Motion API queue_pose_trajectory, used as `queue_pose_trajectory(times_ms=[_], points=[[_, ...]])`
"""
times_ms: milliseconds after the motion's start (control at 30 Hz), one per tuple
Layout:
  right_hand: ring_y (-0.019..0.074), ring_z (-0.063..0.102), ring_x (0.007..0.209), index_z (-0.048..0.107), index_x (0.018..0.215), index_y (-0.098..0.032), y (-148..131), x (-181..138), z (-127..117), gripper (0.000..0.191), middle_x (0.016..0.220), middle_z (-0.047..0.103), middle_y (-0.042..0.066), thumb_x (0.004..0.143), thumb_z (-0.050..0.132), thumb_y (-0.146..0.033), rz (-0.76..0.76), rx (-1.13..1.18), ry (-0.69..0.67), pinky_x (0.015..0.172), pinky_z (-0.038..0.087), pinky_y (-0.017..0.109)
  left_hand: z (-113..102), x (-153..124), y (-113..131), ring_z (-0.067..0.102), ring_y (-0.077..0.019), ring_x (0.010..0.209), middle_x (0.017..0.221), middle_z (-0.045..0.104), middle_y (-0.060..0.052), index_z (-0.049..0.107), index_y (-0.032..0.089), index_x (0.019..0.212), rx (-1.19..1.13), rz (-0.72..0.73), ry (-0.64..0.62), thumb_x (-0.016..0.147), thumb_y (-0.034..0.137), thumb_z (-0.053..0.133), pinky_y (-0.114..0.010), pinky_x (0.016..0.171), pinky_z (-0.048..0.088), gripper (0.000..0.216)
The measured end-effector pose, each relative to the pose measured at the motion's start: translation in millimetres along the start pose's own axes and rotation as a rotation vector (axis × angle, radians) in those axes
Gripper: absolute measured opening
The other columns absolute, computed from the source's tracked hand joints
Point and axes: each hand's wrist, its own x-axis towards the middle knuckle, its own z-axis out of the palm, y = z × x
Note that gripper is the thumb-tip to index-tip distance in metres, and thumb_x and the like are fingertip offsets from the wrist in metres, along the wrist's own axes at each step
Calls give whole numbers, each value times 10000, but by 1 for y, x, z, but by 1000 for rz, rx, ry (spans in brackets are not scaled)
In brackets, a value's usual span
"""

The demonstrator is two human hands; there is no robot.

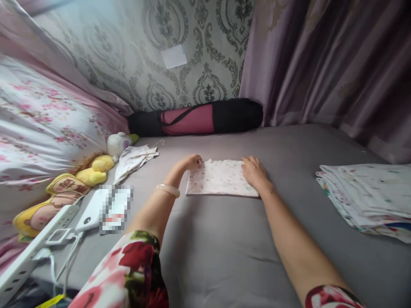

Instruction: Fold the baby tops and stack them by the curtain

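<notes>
A small folded white cloth with a pale pink print (pixel 220 179) lies flat on the grey bed sheet (pixel 224 248). My left hand (pixel 192 162), with a pale bangle on its wrist, is closed and pinches the cloth's far left corner. My right hand (pixel 254 171) lies flat with fingers stretched out on the cloth's right edge, pressing it down.
A stack of folded printed cloths (pixel 366 199) sits at the right. Another crumpled cloth (pixel 135 160), soft toys (pixel 93 169), a power strip (pixel 35 244) and a phone lie at the left. A black and pink roll bag (pixel 195 117) rests against the wall. Curtains hang at right.
</notes>
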Motion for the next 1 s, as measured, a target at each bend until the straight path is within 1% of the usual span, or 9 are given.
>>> queue_pose_trajectory(times_ms=[133, 267, 400, 533, 633, 767, 867, 933, 1000], points=[[277, 506, 1079, 597, 1285, -169, 2, 3, -2, 403, 1182, 576, 153, 928, 409, -177, -37, 45, 23, 909, 409, 379, -7, 11, -3, 657, -179, 854, 1076, 725, -79, 686, 160, 1142, 3, -38, -91, 704, 200, 613, -205, 695, 480, 446], [285, 489, 1084, 629, 1242, -172, 3, 5, -7, 371, 1166, 562, 152, 921, 444, -181, -53, 73, 5, 912, 403, 379, -13, 16, -2, 657, -193, 847, 1059, 732, -84, 696, 151, 1128, 7, -54, -156, 669, 208, 630, -218, 686, 480, 467], [283, 489, 1075, 653, 1198, -169, 1, 5, -17, 334, 1135, 566, 142, 921, 468, -199, -54, 103, 7, 916, 398, 373, -17, 13, -1, 658, -215, 872, 1048, 734, -89, 700, 143, 1117, 0, -54, -184, 666, 218, 631, -236, 710, 487, 462], [267, 496, 1084, 680, 1121, -180, -2, 4, -32, 288, 1118, 578, 129, 903, 493, -190, -89, 157, 33, 930, 394, 354, -15, 8, -6, 656, -213, 937, 1161, 696, -92, 657, 166, 1181, -30, -58, -152, 691, 268, 633, -227, 742, 494, 502], [239, 525, 1079, 683, 1060, -200, -4, 3, -47, 246, 1130, 602, 104, 886, 510, -180, -155, 219, 19, 928, 396, 322, -9, 5, -10, 649, -201, 979, 1204, 672, -84, 626, 181, 1219, -72, -41, -107, 706, 264, 614, -222, 784, 496, 519], [195, 594, 990, 660, 1050, -220, -10, -4, -69, 217, 1095, 663, 57, 897, 509, -194, -220, 312, -32, 838, 421, 274, -3, -3, -11, 643, -166, 961, 1231, 646, -85, 562, 178, 1289, -132, -1, -60, 751, 263, 571, -207, 782, 489, 545], [191, 620, 936, 665, 1066, -229, -17, -11, -84, 230, 1046, 700, 45, 886, 525, -202, -208, 331, -51, 768, 425, 265, -5, -12, -10, 633, -166, 918, 1133, 671, -80, 588, 153, 1232, -154, 28, -29, 776, 284, 552, -215, 757, 477, 475], [190, 628, 895, 676, 1081, -235, -19, -14, -93, 250, 999, 714, 41, 872, 539, -214, -195, 354, -58, 739, 427, 261, -10, -20, -12, 617, -172, 867, 979, 690, -47, 651, 152, 1080, -157, 67, -23, 781, 312, 552, -225, 730, 462, 353], [185, 631, 851, 685, 1087, -236, -17, -16, -98, 264, 939, 719, 31, 861, 550, -236, -190, 403, -69, 727, 433, 259, -19, -29, -16, 596, -169, 813, 852, 674, -20, 670, 154, 945, -174, 107, -19, 784, 348, 554, -230, 703, 445, 277]])
